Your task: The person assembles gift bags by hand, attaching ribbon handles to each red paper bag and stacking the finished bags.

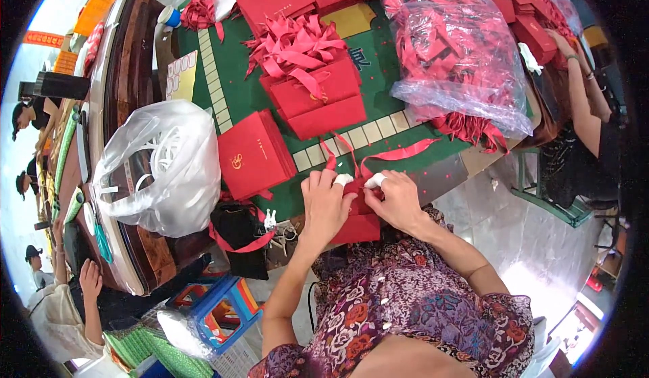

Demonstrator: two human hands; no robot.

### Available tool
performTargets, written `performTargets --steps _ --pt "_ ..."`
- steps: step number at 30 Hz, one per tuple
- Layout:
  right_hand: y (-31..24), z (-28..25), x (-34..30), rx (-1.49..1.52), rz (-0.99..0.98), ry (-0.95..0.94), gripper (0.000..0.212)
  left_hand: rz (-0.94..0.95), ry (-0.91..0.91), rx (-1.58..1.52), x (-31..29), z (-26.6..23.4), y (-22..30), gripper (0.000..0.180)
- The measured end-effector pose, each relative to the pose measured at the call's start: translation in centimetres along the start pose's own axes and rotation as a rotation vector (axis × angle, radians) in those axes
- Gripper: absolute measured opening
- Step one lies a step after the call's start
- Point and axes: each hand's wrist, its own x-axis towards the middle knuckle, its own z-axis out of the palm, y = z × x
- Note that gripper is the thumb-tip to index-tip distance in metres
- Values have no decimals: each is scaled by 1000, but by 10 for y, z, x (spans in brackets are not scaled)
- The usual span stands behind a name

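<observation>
A green worktop with a band of pale printed squares fills the middle of a bright, tiled room, its far edge cut off above and much of its surface covered. At the near edge, in front of the wearer's torso, is a red bag, its upper part largely hidden by fingers. The left hand and right hand both pinch narrowly at its top, each with a white-wrapped fingertip; whether they also grip the red ribbon trailing beyond is hard to make out. A stack of red bags lies to the left. Glossy folds blur the red contents of a clear plastic sack, and a white plastic bag partly conceals white loops. At right, a co-worker's arm shows, the body fading into the dark rim.
</observation>
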Motion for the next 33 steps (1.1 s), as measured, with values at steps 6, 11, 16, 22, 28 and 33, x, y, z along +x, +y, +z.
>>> performTargets --steps 6,11,16,22,28,33 --pt "-4 2 2 31 55 0 13 -100 27 -142 -5 3 4 21" --pt "-4 4 1 -39 41 -13 13 -102 98 -159 -10 11 14 21" --pt "-2 6 2 -78 -91 45 14 -171 86 -187 -11 18 16 22" --pt "-2 -9 7 178 -58 -84 18 -154 45 -295 -17 17 7 20" --pt "-2 -33 26 296 -123 -209 14 -194 68 -346 -16 10 5 21" --pt "16 -41 43 230 -193 -261 14 -152 124 -316 -17 7 19 21"
